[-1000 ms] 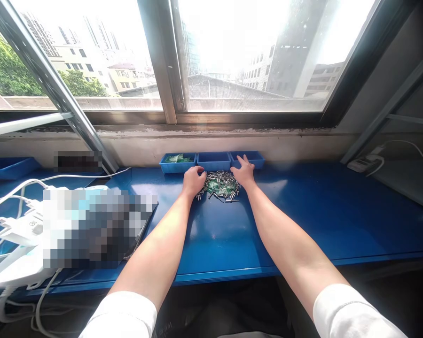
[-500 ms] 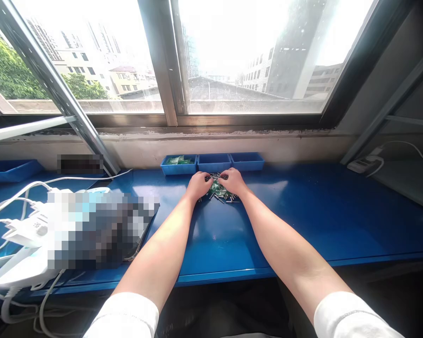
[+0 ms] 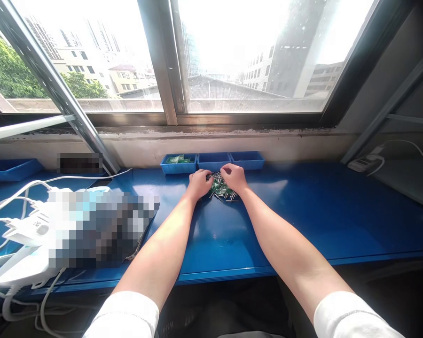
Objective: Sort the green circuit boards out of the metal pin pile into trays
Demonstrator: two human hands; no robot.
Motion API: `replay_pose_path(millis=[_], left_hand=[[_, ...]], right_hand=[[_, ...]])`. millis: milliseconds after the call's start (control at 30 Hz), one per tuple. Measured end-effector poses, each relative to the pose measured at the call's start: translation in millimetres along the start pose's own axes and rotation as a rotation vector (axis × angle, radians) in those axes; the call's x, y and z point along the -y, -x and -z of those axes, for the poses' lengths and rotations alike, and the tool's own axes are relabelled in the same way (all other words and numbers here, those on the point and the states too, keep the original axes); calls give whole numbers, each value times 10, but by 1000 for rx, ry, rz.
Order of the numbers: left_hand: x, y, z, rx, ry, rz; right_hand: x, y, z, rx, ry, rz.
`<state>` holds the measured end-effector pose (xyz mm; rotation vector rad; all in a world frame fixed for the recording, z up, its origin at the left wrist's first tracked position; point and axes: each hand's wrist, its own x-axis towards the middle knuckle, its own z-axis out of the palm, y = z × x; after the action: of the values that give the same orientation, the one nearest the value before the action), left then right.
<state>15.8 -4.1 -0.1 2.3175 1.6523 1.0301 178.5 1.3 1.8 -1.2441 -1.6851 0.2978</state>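
A pile of small metal screws (image 3: 218, 197) lies on the blue table, mixed with green packets (image 3: 223, 188). At the pile's left side, my left hand (image 3: 199, 184) rests low with its fingers curled and pressed together among the pieces. My right hand (image 3: 235, 178) is at the pile's right, slightly above it, thumb and fingertips brought together in a pinch. What either hand grips is too small to make out. Just behind the hands stand three joined blue bins: the left bin (image 3: 179, 168) contains green packets, with the middle bin (image 3: 214, 166) and right bin (image 3: 249, 165) beside it.
On the left of the blue table (image 3: 303, 225) sit a white power strip (image 3: 21, 270) with plugs and cables, and a blurred-out item (image 3: 102, 230). Another blue tray (image 3: 14, 171) is at the far left. A metal post (image 3: 63, 89) slants up before the window. A white adapter (image 3: 364, 162) lies far right.
My right hand has lifted a little up and away from the pile, widening the gap between both hands. The left hand stays nearly in place.
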Motion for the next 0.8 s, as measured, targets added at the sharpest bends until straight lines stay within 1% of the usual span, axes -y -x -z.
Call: replay_pose_path(millis=[133,233,333,400,500,600,700,800], left_hand=[[-121,35,46,-38,55,-103],[-171,45,62,-43,112,-158],[-176,30,57,-56,137,-167],[-164,13,47,-73,154,-146],[-143,-3,30,-83,195,-118],[-129,-4,19,-88,214,-123],[-128,1,23,-100,208,-119],[-142,8,37,-85,210,-106]], right_hand=[[80,4,13,38,-164,-56],[76,-7,-11,49,-327,-105],[21,-33,-45,42,-475,-186],[-20,-49,-61,59,-525,-243],[-56,-59,-68,82,-544,-270],[-52,-53,-61,97,-525,-231],[-21,-41,-43,112,-464,-185],[15,-29,-17,104,-394,-172]])
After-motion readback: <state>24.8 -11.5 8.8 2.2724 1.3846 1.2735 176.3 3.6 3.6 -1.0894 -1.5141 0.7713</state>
